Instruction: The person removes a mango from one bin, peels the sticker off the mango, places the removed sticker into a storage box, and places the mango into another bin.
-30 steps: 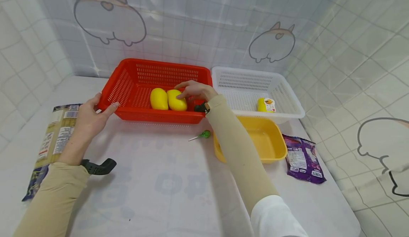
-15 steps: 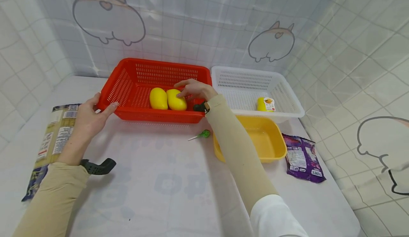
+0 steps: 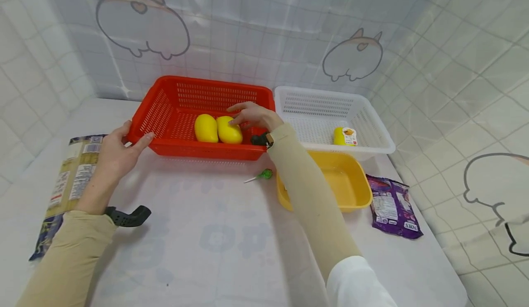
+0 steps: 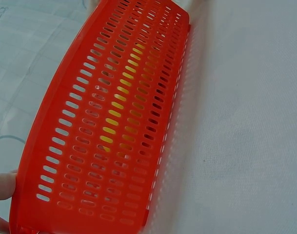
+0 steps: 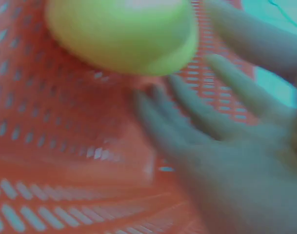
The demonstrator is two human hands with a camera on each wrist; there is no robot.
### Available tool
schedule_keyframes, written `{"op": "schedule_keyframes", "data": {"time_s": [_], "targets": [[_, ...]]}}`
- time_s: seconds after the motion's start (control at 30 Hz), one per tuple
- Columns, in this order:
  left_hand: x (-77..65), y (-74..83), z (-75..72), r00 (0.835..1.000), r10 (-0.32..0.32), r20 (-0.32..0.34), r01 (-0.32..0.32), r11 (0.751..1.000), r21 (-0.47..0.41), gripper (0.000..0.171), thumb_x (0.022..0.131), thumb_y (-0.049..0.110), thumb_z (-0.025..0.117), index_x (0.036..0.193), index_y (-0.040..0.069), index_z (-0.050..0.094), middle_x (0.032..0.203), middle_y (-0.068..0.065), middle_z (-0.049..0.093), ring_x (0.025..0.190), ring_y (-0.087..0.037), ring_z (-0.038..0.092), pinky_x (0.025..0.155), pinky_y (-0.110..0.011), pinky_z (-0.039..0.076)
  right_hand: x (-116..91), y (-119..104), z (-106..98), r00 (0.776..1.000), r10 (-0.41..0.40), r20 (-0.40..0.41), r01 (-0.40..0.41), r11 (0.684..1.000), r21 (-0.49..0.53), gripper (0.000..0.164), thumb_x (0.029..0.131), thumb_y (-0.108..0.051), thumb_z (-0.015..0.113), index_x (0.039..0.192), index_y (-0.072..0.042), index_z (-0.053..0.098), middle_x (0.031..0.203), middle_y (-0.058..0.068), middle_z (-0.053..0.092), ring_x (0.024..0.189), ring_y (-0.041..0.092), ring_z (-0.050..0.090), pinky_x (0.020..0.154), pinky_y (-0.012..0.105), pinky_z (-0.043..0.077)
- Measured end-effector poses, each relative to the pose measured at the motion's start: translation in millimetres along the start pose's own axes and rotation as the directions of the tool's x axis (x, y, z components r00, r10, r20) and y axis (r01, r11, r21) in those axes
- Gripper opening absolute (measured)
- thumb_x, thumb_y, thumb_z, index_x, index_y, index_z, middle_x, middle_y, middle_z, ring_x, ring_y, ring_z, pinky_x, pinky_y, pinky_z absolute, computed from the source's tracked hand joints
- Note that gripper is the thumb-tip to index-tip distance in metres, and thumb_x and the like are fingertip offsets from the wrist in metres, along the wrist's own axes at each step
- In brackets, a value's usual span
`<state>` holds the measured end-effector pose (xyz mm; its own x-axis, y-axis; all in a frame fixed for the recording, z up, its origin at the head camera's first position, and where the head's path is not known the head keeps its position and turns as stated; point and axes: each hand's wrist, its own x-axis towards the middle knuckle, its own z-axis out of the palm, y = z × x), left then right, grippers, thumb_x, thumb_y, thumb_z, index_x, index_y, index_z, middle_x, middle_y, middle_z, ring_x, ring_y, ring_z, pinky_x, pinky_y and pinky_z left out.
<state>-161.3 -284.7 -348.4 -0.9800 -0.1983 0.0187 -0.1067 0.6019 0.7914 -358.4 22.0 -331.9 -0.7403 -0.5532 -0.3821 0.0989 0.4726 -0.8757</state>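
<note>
My left hand [image 3: 117,156] grips the front left corner of the red plastic basket [image 3: 194,149], thumb at the front rim and fingers round the side. In the left wrist view, fingertips [image 4: 3,187] press against the rim, and yellow shows through the slots. Two yellow mangoes [image 3: 205,128] lie side by side inside the basket. Over its right part, my right hand [image 3: 254,115] reaches in beside the right-hand mango [image 3: 230,132]. The right wrist view has the fingers spread and extended, with fingertips close to the mango [image 5: 124,39] and not curled round it.
A white basket [image 3: 310,125] with a labelled yellow item [image 3: 344,136] adjoins the red one. Before it stands a yellow tub [image 3: 349,183], partly behind my right forearm. A green lollipop [image 3: 266,174], purple packet [image 3: 392,206] and long clear-and-blue packet [image 3: 78,173] lie around.
</note>
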Motion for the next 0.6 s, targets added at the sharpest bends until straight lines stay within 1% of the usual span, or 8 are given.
{"op": "schedule_keyframes", "data": {"time_s": [0.13,0.27,0.4,0.5,0.6], "targets": [[-0.4,0.3,-0.5,1.000,0.000,0.008,0.000,1.000,-0.003,0.089,0.100,0.055,0.046,0.159,0.005,0.002,0.163,-0.026,0.016,0.146,-0.049,0.024,0.108,-0.067,0.036,-9,-13,-4,1.000,-0.009,-0.019,0.009,1.000,-0.007,0.060,0.094,-0.012,0.067,0.150,-0.012,0.045,0.156,0.009,0.039,0.130,0.023,0.049,0.116,0.045,0.039],[-0.3,-0.8,0.7,1.000,0.014,-0.003,-0.014,1.000,-0.002,0.088,0.099,0.056,0.046,0.159,0.007,0.004,0.163,-0.024,0.018,0.145,-0.048,0.026,0.108,-0.064,0.039,-20,-27,-6,0.998,-0.052,-0.024,0.051,0.998,-0.026,0.061,0.094,-0.012,0.067,0.150,-0.011,0.044,0.156,0.010,0.039,0.129,0.023,0.051,0.117,0.045,0.037],[0.6,-1.8,2.0,1.000,0.013,-0.008,-0.013,1.000,0.001,0.089,0.098,0.059,0.045,0.159,0.008,0.005,0.164,-0.023,0.018,0.146,-0.047,0.026,0.108,-0.063,0.040,-27,-36,-7,0.997,-0.074,-0.020,0.073,0.995,-0.064,0.061,0.093,-0.014,0.069,0.150,-0.012,0.046,0.154,0.013,0.042,0.130,0.022,0.050,0.113,0.041,0.043],[0.4,-1.1,0.6,1.000,0.005,0.000,-0.005,1.000,0.004,0.090,0.098,0.060,0.045,0.159,0.009,0.003,0.164,-0.023,0.017,0.146,-0.047,0.024,0.107,-0.065,0.039,-33,-42,-7,0.997,-0.077,-0.029,0.074,0.993,-0.096,0.060,0.092,-0.015,0.071,0.148,-0.015,0.049,0.151,0.011,0.046,0.129,0.019,0.050,0.108,0.036,0.047],[0.5,-0.6,-0.4,1.000,0.003,0.003,-0.003,1.000,0.008,0.090,0.097,0.060,0.044,0.159,0.010,0.003,0.164,-0.023,0.016,0.146,-0.047,0.024,0.107,-0.065,0.040,-37,-46,-6,0.995,-0.091,-0.041,0.086,0.990,-0.111,0.057,0.091,-0.016,0.072,0.145,-0.016,0.052,0.147,0.010,0.049,0.127,0.020,0.052,0.105,0.034,0.049]]}}
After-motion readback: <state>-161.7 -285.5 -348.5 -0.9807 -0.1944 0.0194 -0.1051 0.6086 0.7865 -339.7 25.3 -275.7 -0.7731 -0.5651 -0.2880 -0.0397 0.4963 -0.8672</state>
